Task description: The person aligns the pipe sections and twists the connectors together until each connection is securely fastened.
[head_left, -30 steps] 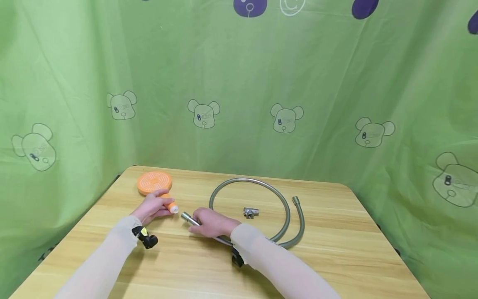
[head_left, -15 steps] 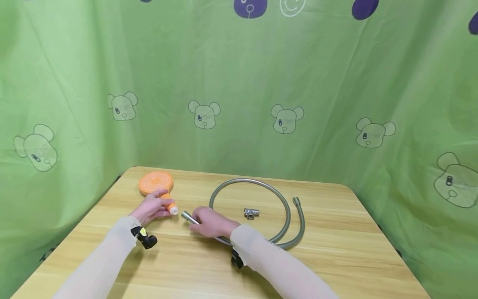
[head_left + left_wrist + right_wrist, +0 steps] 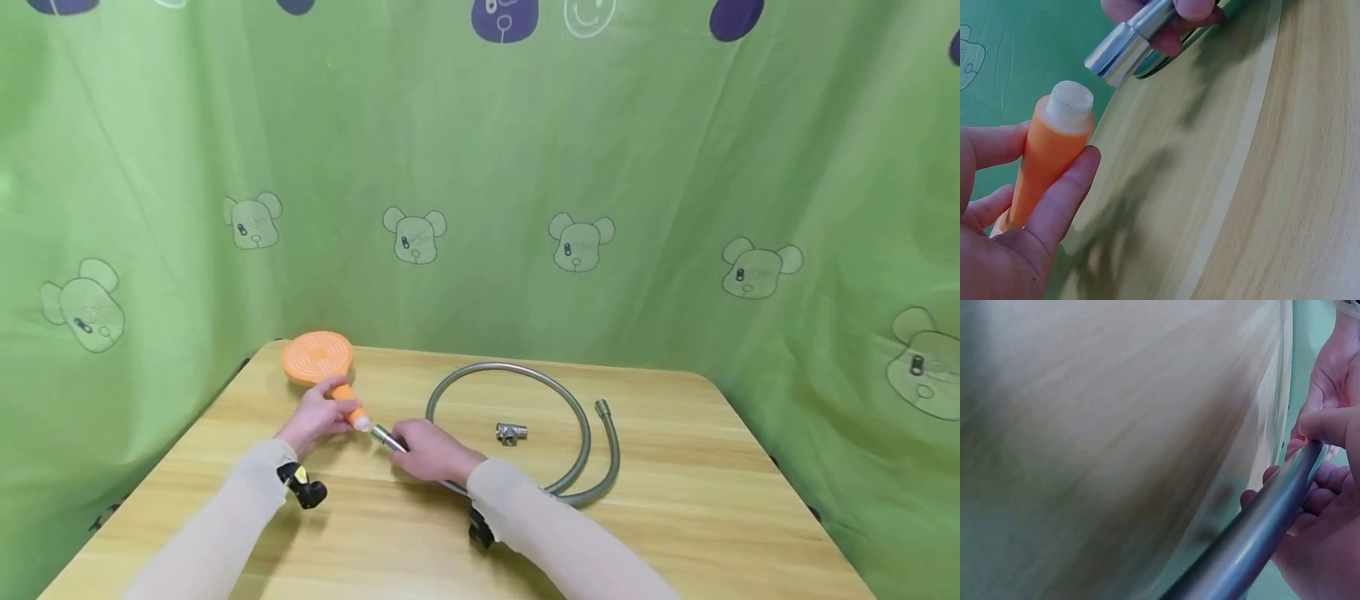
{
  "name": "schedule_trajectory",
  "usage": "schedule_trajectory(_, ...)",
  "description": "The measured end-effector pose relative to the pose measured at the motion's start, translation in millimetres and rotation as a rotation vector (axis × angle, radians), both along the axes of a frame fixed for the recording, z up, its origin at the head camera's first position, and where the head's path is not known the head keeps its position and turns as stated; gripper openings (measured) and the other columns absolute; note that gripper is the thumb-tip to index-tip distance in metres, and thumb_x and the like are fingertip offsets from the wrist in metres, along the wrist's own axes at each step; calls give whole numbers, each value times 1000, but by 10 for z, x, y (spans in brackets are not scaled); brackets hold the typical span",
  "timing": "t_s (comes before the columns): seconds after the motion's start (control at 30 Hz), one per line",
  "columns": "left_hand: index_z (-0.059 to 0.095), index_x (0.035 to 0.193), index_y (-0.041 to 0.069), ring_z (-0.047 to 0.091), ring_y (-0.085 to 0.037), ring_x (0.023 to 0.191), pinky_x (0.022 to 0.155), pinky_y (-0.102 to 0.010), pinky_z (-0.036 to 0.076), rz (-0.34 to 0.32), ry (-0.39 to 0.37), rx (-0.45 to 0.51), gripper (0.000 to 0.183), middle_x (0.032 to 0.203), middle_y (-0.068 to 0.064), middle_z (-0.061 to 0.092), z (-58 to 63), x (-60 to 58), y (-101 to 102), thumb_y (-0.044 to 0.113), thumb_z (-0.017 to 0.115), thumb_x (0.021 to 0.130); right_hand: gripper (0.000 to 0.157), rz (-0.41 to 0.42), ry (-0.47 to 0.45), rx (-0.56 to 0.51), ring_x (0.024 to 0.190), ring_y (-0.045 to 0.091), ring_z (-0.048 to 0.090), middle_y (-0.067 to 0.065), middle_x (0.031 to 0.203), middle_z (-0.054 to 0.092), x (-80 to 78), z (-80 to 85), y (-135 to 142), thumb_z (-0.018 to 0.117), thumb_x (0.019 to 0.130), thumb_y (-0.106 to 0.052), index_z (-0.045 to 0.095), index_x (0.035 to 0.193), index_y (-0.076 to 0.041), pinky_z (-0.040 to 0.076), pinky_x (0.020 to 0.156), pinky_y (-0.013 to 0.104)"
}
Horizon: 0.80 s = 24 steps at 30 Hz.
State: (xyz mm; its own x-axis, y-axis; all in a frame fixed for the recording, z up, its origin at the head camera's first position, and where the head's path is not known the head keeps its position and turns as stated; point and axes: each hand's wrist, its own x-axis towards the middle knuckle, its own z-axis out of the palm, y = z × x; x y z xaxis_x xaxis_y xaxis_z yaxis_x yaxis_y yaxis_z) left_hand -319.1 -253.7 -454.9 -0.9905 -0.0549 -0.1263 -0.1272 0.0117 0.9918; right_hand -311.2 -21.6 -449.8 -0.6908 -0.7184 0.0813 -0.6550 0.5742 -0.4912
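My left hand (image 3: 318, 418) grips the handle of an orange shower head (image 3: 317, 357), its round spray face turned up and its white threaded end (image 3: 1071, 103) pointing toward the right hand. In the left wrist view, thumb and fingers wrap the orange handle (image 3: 1050, 159). My right hand (image 3: 431, 450) holds a grey metal shower hose (image 3: 581, 417) just behind its chrome end fitting (image 3: 1129, 47). A small gap separates that fitting from the white end. In the right wrist view the hose (image 3: 1260, 519) runs back between thumb and fingers.
A small chrome tee valve (image 3: 512, 432) lies on the wooden table (image 3: 675, 500) inside the loop of the hose. The hose's other end fitting (image 3: 602, 407) rests at the right. A green curtain (image 3: 480, 150) hangs behind the table.
The shower head has been raised and tipped, its white end now nearer the hose fitting. The right hand keeps its hold on the hose. The head view has shifted slightly.
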Motion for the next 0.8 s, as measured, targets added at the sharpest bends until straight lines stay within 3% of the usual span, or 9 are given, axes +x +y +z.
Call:
schedule_trajectory(0.37,23,157,0,69,-19,79,76,-32,63,45,47,-15,77,136,-35,42,-12,35,60,-4,64,93,5,-60,-66,-47,58,6,51,-5,72,58,67,-24,-18,66,94,-14,65,95,-9,46,51,21)
schedule_trajectory(0.63,23,157,-1,68,-19,78,72,-30,63,67,71,-49,77,139,-37,38,26,16,35,-3,65,92,20,-135,-48,-86,55,7,48,-6,66,57,37,19,-68,66,98,-34,68,88,-16,43,49,23)
schedule_trajectory(0.8,23,157,0,68,-19,81,73,-30,63,69,60,-57,77,141,-36,37,25,9,38,-2,65,93,23,-165,-66,-106,54,8,46,-5,65,56,5,-9,-91,63,100,-34,71,90,-15,42,47,24)
